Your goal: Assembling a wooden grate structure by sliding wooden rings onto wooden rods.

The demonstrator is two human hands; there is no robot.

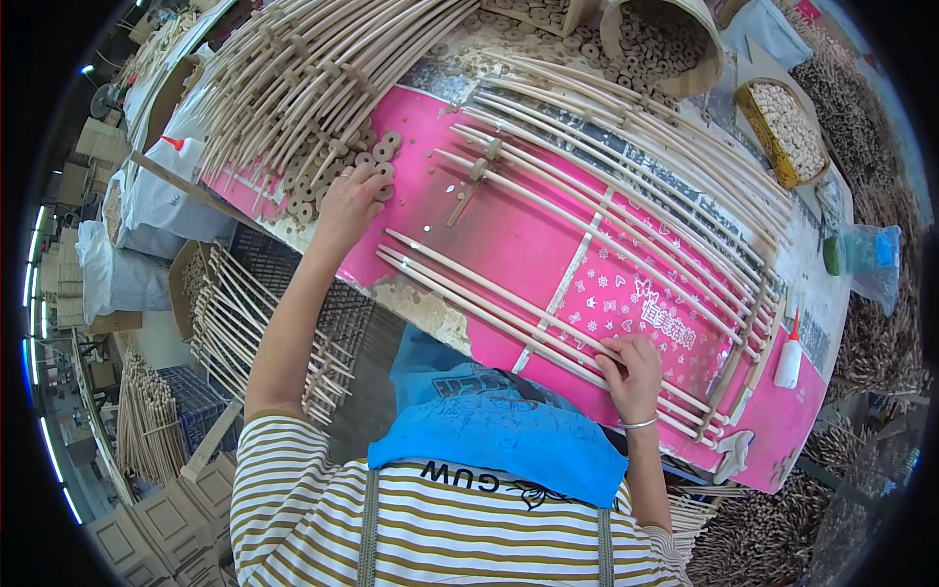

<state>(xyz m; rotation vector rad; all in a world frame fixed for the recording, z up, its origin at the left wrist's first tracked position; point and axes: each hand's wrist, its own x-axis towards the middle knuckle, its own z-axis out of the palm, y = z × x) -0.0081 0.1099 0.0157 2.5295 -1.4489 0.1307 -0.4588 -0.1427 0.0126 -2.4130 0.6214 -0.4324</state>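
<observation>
My left hand [352, 203] rests at the edge of a heap of wooden rings with centre holes [386, 147], its fingers curled down among them. What lies under those fingertips is hidden. My right hand [634, 377] pinches the near group of pale tapered wooden rods [499, 295], which lie slantwise on the pink table covering. At their right end these rods meet a brown wooden crosspiece [706, 421]. Farther back, more long rods [587, 201] lie alongside, some fitted at the left with a short crossbar and rings [477, 169].
A big bundle of rods with rings [313, 68] covers the far left of the table. A round tub of rings [657, 44] and a box of small pale pieces [785, 132] stand at the back. At right is a white red-tipped glue bottle [787, 360].
</observation>
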